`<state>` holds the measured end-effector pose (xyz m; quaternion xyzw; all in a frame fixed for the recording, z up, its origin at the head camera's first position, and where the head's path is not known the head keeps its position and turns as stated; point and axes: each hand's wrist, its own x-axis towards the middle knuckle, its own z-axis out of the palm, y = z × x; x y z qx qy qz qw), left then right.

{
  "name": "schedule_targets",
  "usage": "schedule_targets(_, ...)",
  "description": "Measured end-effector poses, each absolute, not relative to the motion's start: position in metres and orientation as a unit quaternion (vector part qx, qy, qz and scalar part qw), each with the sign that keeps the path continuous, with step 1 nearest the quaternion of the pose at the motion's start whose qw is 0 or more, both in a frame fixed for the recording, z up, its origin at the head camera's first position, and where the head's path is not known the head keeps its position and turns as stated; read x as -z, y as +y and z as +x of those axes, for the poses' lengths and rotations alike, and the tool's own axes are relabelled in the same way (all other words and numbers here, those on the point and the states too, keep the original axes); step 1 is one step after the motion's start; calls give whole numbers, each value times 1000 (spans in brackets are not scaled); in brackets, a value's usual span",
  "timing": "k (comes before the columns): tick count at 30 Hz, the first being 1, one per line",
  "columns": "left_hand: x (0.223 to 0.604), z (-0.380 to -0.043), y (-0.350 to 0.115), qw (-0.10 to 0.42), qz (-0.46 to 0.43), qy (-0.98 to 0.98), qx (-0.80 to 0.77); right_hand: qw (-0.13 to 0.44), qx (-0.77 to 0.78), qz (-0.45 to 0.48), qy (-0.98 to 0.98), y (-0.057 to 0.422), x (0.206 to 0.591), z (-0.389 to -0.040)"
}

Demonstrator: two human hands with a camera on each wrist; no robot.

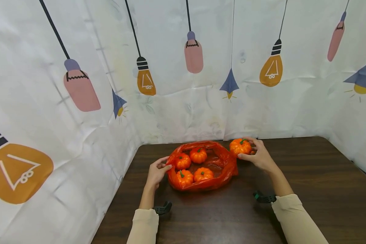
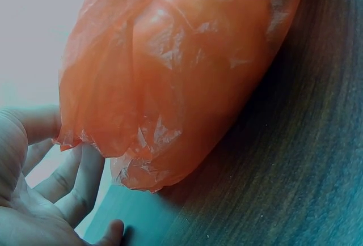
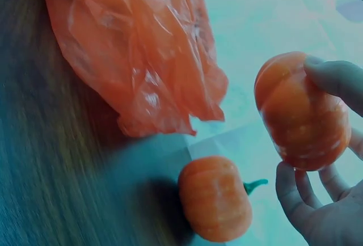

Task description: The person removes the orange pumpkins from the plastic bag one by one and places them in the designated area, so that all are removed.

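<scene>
An orange plastic bag sits on the table with its mouth spread wide, and several small toy pumpkins with green stems lie inside. My left hand pinches the bag's left rim between thumb and fingers; the left wrist view shows the crinkled bag edge at the fingertips. Just past the bag's right rim, my right hand grips a toy pumpkin above the table. Below that hand, another pumpkin rests on its side on the table, mostly hidden in the head view.
A dark wood-grain table extends to the right and in front of the bag. White fabric printed with lamps and bulbs hangs behind the table and along its left side. Dark wrist mounts are worn on both forearms.
</scene>
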<state>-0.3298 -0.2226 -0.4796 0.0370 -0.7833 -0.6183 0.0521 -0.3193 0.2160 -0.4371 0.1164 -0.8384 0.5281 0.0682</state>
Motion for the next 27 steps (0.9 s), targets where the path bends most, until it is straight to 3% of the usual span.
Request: schedule_targets(27,481,-330,-223,50,36,-783,619,92,-532,52,-840,261,452,-320)
